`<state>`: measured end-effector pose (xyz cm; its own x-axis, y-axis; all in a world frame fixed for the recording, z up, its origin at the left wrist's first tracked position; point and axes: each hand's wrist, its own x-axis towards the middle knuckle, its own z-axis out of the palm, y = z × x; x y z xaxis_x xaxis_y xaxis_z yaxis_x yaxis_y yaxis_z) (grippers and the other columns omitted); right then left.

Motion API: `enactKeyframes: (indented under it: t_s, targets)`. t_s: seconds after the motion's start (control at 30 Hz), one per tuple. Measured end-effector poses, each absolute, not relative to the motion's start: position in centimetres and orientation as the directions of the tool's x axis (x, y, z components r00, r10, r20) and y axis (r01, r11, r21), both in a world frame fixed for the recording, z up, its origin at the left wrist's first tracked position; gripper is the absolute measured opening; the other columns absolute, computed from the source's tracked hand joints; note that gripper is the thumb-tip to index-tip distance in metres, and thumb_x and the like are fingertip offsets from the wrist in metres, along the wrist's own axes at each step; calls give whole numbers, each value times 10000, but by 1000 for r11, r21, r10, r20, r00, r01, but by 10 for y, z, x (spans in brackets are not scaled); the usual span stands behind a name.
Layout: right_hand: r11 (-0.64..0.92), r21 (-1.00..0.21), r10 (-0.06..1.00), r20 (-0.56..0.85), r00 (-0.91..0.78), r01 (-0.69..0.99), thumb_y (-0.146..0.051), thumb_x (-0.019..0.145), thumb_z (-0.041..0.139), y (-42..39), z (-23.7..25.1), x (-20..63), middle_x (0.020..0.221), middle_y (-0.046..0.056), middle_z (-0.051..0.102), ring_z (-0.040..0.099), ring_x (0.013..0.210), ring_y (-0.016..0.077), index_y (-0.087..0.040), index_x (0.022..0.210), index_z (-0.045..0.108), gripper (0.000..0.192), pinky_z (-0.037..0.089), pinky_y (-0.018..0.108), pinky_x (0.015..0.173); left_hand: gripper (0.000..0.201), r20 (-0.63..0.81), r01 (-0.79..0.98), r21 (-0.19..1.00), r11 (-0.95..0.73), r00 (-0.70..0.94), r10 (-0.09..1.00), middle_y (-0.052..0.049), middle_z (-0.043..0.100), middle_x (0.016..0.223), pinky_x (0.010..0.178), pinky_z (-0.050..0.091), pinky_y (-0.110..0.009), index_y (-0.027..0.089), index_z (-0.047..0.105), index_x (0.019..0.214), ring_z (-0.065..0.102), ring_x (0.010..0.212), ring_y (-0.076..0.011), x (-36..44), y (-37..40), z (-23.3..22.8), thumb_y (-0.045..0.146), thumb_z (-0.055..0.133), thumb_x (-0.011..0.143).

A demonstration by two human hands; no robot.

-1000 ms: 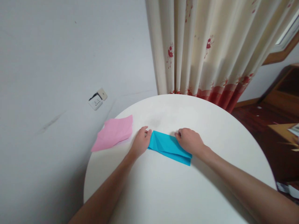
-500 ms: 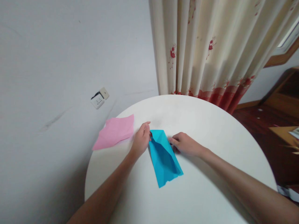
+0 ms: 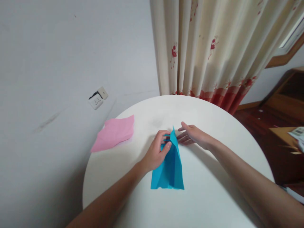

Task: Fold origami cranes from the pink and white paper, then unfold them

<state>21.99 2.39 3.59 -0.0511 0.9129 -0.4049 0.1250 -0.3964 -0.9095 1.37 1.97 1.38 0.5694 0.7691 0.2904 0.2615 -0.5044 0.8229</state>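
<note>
A folded sheet of blue paper (image 3: 167, 174) stands partly opened on the white round table (image 3: 213, 186), its torn-looking edge toward me. My left hand (image 3: 158, 150) grips its upper left side, thumb in front and fingers behind the paper. Just right of the paper's raised tip, my right hand (image 3: 192, 136) has its fingers spread and holds nothing. Whether those fingertips brush the paper is hard to tell. Farther left, a sheet of pink paper (image 3: 116, 133) lies at the table's edge.
A pale wall with a socket plate (image 3: 96, 100) borders the table on the left. Behind the table hangs a cream curtain (image 3: 190, 47) with red flowers. On the right, a cardboard box (image 3: 282, 134) with papers stands on the dark floor.
My left hand has moved right along the blue paper, which has turned and lifted into a raised fold. My right hand has let its fingers spread beside it.
</note>
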Motion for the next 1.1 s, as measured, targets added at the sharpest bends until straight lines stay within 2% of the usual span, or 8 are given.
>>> enactKeyframes:
  t_s: [0.13, 0.27, 0.43, 0.57, 0.73, 0.93, 1.0, 1.1]
  targets:
    - [-379, -900, 918, -394, -34, 213, -692, 884, 295, 23, 38, 230, 967, 209, 701, 674, 675, 212, -76, 1207, 551, 742, 548, 334, 611, 455, 166, 379, 651, -658, 774, 611, -96, 447, 1411, 1093, 349, -403, 237, 445, 1355, 430, 1293, -234, 10, 16, 15, 430, 419, 943]
    - [-290, -886, 954, -298, 35, 361, -692, 855, 390, 24, 40, 244, 939, 167, 700, 658, 702, 211, -115, 1177, 599, 693, 529, 307, 577, 535, 0, 427, 470, -773, 875, 483, 0, 276, 1544, 1152, 228, -478, 364, 329, 1445, 201, 1433, -264, 9, 14, 13, 492, 412, 933]
    - [-102, -761, 995, -92, 50, 640, -403, 818, 630, 30, 25, 248, 986, 131, 693, 640, 816, 209, -122, 1197, 611, 473, 502, 306, 725, 532, -20, 421, 360, -832, 896, 444, 44, 238, 1555, 1166, 130, -515, 419, 329, 1430, 135, 1450, -268, 4, 15, 7, 533, 417, 918]
    - [3, -601, 998, 53, 36, 799, -160, 753, 633, 39, 1, 245, 1050, 99, 679, 621, 941, 199, -155, 1183, 623, 430, 443, 287, 859, 506, 27, 459, 331, -824, 869, 494, 30, 321, 1525, 1146, 208, -478, 411, 361, 1417, 228, 1424, -253, 2, 19, 6, 518, 410, 925]
    - [75, -588, 990, 141, 11, 805, -178, 784, 595, 48, -18, 239, 1036, 68, 675, 609, 932, 190, -172, 1197, 597, 414, 435, 288, 858, 435, 138, 636, 284, -718, 714, 687, -56, 504, 1370, 1068, 332, -422, 278, 484, 1349, 426, 1275, -239, 5, 33, -1, 426, 371, 956]
    - [89, -301, 905, 423, 49, 949, -129, 872, 414, 31, -6, 204, 1356, 167, 495, 402, 1271, 288, -114, 1304, 523, 446, 329, 421, 1038, 537, 120, 681, 188, -707, 699, 705, -50, 301, 1536, 1155, 171, -454, 229, 306, 1465, 207, 1429, -233, 4, 53, -20, 441, 279, 973]
    - [203, -209, 900, 425, -98, 957, -115, 884, 370, 21, -5, 187, 1418, 162, 447, 316, 1351, 284, -99, 1306, 525, 450, 222, 445, 1117, 561, 109, 688, 164, -707, 699, 706, -51, 263, 1551, 1163, 138, -460, 221, 261, 1483, 153, 1446, -230, 3, 55, -24, 450, 269, 971]
    - [307, -177, 923, 293, -248, 935, -147, 904, 340, 10, -15, 167, 1499, 167, 346, 233, 1413, 277, -43, 1406, 404, 517, 160, 443, 1155, 557, 103, 697, 146, -702, 695, 711, -55, 253, 1553, 1167, 131, -443, 211, 236, 1492, 136, 1451, -215, 2, 55, -27, 415, 257, 974]
